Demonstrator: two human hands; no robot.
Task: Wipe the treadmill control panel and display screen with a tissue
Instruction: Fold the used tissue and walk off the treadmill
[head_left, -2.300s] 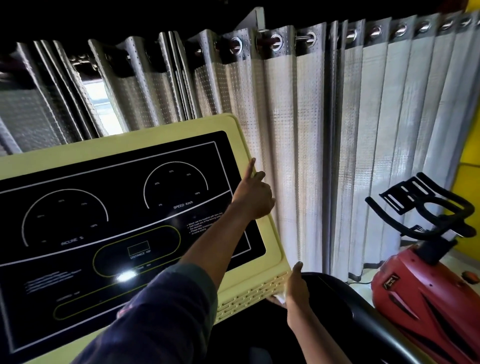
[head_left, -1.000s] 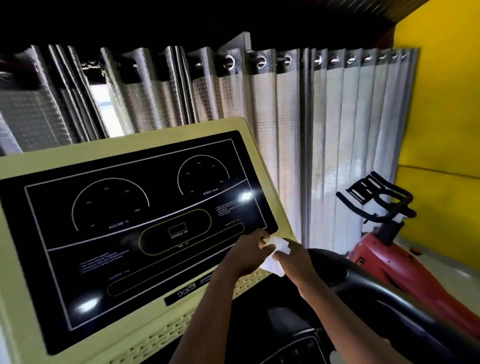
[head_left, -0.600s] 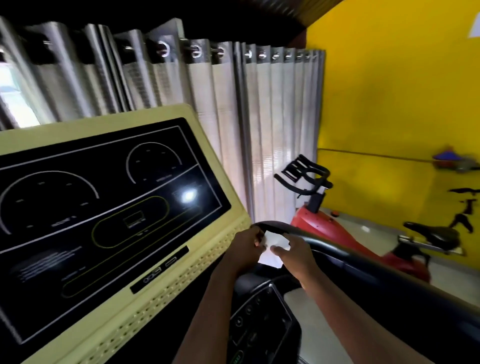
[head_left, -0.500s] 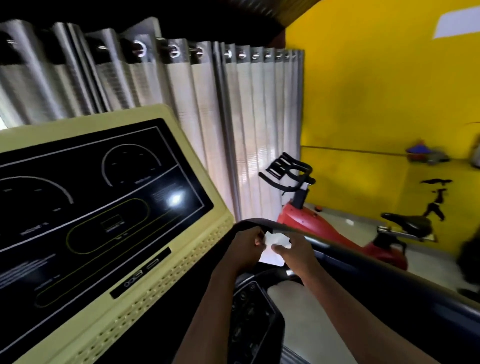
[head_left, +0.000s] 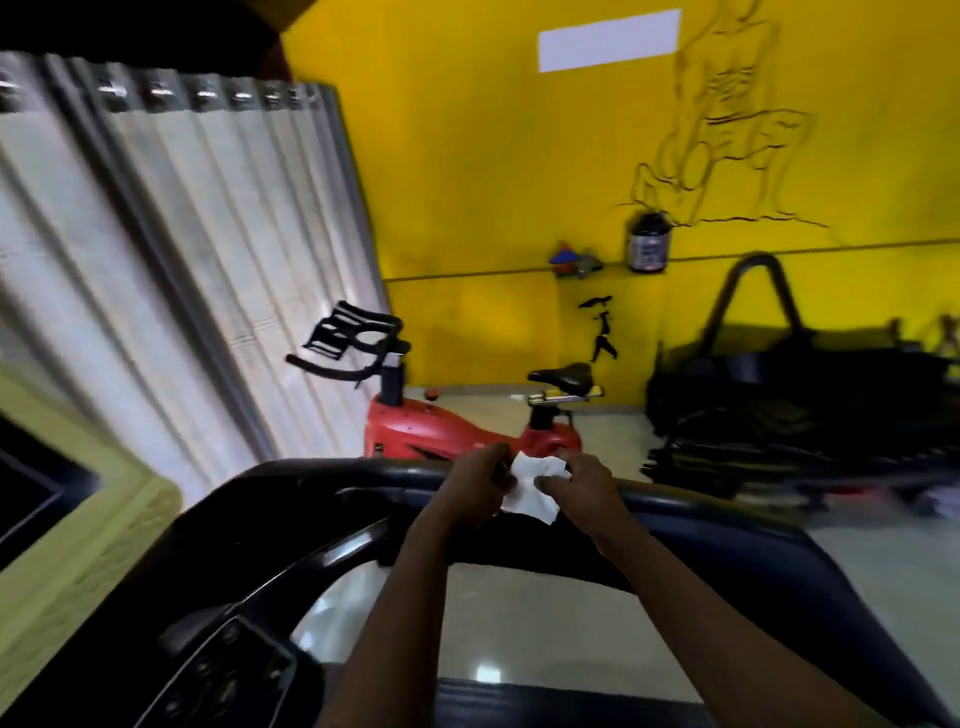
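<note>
Both hands pinch the white tissue (head_left: 530, 491) — left hand (head_left: 475, 486) and right hand (head_left: 582, 486) over the black handrail (head_left: 701, 512). Yellow console (head_left: 88, 525) far left, blurred — display probably the dark patch.

head view | looks forward-down, turned right | close over hands (head_left: 530, 480) | single view

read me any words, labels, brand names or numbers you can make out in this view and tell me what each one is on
No text can be read in this view.
Dark jar with a pale label on the yellow wall ledge: label print too blurred.
Black button pad at lower left: markings too small and blurred.
Black display screen in the pale yellow frame: only a corner shows, no text visible.
Red exercise bike: no legible branding.
</note>
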